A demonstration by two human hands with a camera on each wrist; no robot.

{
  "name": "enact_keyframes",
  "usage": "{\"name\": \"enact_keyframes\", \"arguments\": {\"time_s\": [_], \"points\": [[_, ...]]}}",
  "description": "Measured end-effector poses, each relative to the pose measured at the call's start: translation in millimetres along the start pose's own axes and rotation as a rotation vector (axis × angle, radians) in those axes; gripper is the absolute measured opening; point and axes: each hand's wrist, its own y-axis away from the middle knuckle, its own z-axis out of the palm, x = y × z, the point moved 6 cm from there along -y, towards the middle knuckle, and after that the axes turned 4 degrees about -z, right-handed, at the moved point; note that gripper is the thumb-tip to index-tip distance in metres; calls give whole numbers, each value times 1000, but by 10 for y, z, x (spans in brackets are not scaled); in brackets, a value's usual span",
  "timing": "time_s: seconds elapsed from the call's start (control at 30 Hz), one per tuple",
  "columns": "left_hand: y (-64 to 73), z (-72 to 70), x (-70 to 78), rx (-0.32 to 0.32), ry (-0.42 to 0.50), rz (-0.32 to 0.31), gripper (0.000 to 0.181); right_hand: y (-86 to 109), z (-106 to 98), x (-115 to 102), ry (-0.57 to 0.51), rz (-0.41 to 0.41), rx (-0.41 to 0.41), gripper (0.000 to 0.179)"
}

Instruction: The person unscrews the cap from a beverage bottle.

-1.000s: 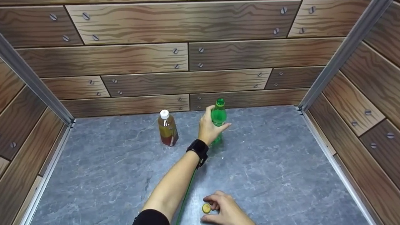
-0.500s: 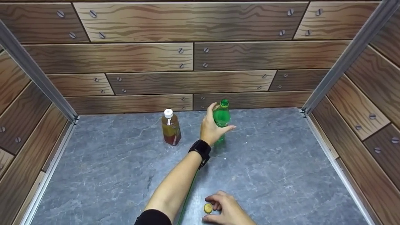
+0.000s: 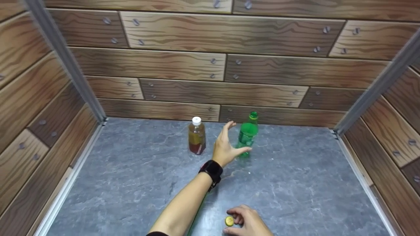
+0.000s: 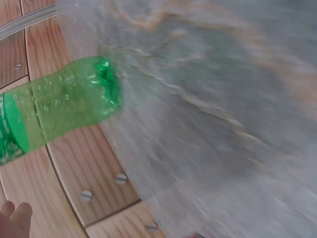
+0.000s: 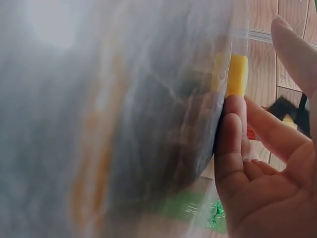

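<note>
While the green bottle (image 3: 248, 132) stands upright on the worktop (image 3: 147, 186), its green mouth showing at the top, the left hand (image 3: 225, 147) is just to its left, spread wide, thumb well away from the fingers. In the head view the thumb crosses the lower part of the green bottle; whether it touches, I cannot tell. The left wrist view shows two fingertips apart from the green bottle's side.

The yellow cap (image 3: 229, 221) lies well apart from the green bottle, on the person's side of it and a little to its left. The right hand (image 3: 248, 221) is there too, around the cap: its fingers are loosely curled on one side, the thumb is held off on the other, and nothing is pinched between them. The right wrist view shows the cap just beyond the fingertips; whether they touch it is unclear.

Left of the green bottle, past the left hand, the brown bottle (image 3: 197, 139) stands upright with its white top (image 3: 196, 121) on, its lower part reddish. A black band (image 3: 212, 172) circles the left wrist, nearer the person than the green bottle. Behind the green bottle rises the plank-patterned wall (image 3: 183, 65).
</note>
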Motion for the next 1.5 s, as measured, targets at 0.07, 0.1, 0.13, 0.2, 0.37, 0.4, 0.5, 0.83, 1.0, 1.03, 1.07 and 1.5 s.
{"name": "enact_keyframes", "arguments": {"time_s": [0.07, 0.1, 0.13, 0.2, 0.37, 0.4, 0.5, 0.83, 1.0, 1.03, 1.07, 1.5], "points": [[94, -28, -37, 10, -12, 2, 116, 16, -16, 60, -5, 10, 8, 52], [145, -52, -57, 22, -21, 5, 115, 25, -23, 84, -5, 15, 14, 52], [198, -82, -76, 36, -22, 11, 114, 33, -28, 106, -3, 17, 18, 51], [307, -156, -109, 64, -37, 32, 113, 54, -41, 145, 13, 9, 34, 50], [523, -449, -206, 131, -46, 108, 107, 91, -83, 210, 38, 19, 60, 50], [547, -521, -235, 144, -50, 115, 106, 96, -98, 221, 41, 29, 63, 50], [571, -742, -338, 185, -66, 112, 103, 116, -158, 247, 45, 50, 65, 51], [305, -1113, -768, 165, -115, -109, 110, 136, -270, 320, -48, 103, 10, 56], [146, -1146, -837, 103, -141, -168, 114, 51, -233, 280, -68, 64, -38, 54], [116, -1148, -839, 92, -140, -174, 114, 36, -223, 265, -71, 53, -47, 53], [86, -1149, -842, 81, -141, -180, 114, 24, -214, 250, -72, 44, -54, 53], [-141, -1150, -859, 63, -106, -252, 104, -110, -95, 40, -29, -54, -80, 48]]}}
